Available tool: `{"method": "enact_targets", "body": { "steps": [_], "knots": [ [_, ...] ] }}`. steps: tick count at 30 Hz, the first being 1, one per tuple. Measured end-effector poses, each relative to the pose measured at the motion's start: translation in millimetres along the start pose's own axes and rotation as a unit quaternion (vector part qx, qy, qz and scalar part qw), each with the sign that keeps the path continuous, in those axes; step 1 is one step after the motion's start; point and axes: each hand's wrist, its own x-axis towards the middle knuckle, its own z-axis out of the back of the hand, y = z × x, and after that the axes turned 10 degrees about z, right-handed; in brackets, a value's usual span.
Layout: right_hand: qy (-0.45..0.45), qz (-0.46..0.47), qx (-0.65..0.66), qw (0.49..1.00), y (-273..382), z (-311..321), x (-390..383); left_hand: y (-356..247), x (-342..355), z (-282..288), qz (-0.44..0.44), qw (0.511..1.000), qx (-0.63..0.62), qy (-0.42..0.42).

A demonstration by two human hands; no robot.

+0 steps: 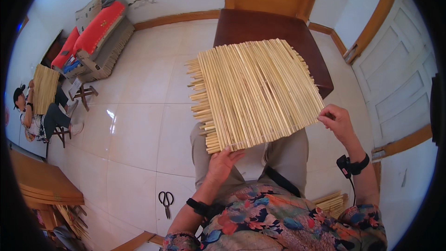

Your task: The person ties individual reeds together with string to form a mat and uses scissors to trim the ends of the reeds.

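Observation:
A mat of straight pale-yellow reed stalks [253, 93], laid side by side, spreads over my knees and the dark red-brown padded bench. More stalk ends [200, 104] stick out unevenly from under its left side. My left hand [220, 166] grips the near left edge, its thumb on top and the other fingers partly hidden below. At the near right corner my right hand [338, 122] is closed in a pinch, fingertips against the edge. Whether a thread is also between those fingers, I cannot make out.
Black-handled scissors [166, 203] lie on the tiled floor at my left. Loose stalks [332, 203] lie by my right hip. The bench [260, 25] stands ahead, a wooden table [46, 181] at lower left. Another person [51, 116] sits far left, holding a similar mat near a red-covered sofa [100, 28].

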Motion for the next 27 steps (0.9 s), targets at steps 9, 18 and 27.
{"method": "enact_targets", "body": {
  "steps": [9,18,27],
  "knots": [
    [-0.044,-0.093,0.078,0.992,-11.2,0.8,-9.9,0.7,-3.8,5.1,0.061,0.991,0.104,0.053],
    [-0.118,-0.099,0.396,0.905,-3.1,-19.8,9.1,0.8,-6.3,-3.5,0.056,0.992,0.107,0.038],
    [-0.057,-0.021,0.463,0.884,26.4,-46.0,49.0,-4.5,-15.5,-1.7,0.035,0.995,0.082,0.045]
  ]
}}
